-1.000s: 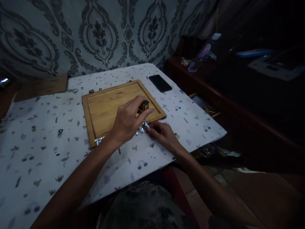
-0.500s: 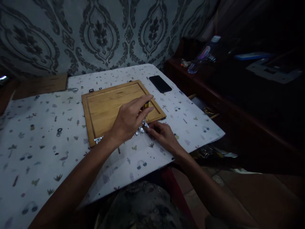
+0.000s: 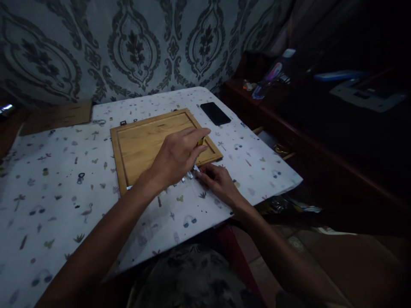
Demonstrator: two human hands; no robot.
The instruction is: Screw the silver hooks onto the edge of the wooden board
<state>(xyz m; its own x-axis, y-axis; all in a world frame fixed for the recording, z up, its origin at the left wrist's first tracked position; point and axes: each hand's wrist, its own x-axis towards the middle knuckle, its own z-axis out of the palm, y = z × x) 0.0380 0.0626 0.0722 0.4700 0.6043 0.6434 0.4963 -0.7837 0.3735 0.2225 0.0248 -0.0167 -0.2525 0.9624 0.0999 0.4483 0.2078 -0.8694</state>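
Observation:
My left hand is closed around a screwdriver, of which part of the yellow and black handle shows between thumb and fingers. Its shaft points down at the near edge of a framed wooden panel lying flat. Beside that edge, my right hand pinches a small shiny metal hardware piece between thumb and forefinger. Next to it are more metal pieces along the edge. A bit of metal shows at the panel's near left corner, mostly behind my left forearm.
A black phone lies on the patterned tablecloth right of the panel. Cardboard rests at the back left. On the dark furniture to the right leans a plastic bottle. Small black fittings sit behind the panel.
My left hand has shifted slightly right and turned a little, with the screwdriver handle tilting further right. The right hand keeps its place at the metal piece.

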